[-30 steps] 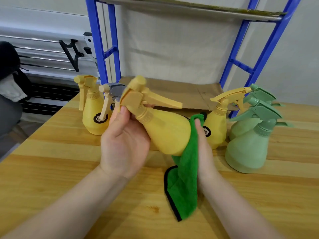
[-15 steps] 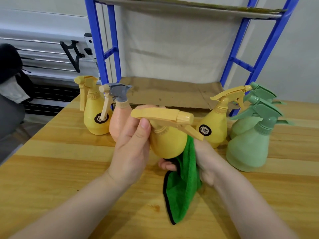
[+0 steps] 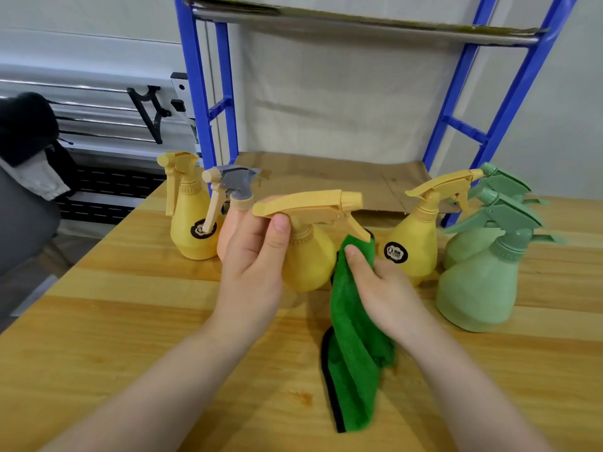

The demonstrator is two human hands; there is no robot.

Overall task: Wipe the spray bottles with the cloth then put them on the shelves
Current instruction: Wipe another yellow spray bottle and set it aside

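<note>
Behind the left hand (image 3: 253,256) gripping the yellow bottle (image 3: 308,256), a peach bottle (image 3: 228,233) hides.

A workroom or storeroom bench set up for sorting stock.

A pale wooden worktable (image 3: 98,321) fills the lower frame, with a blue metal shelving rack (image 3: 195,93) standing on it at upper centre, its shelves lined with brown cardboard (image 3: 326,177). Plain grey-white wall panels with metal rails (image 3: 81,106) and a black bracket (image 3: 150,112) run across the upper left. Several matching plastic spray bottles (image 3: 476,288) stand grouped on the table.
</note>
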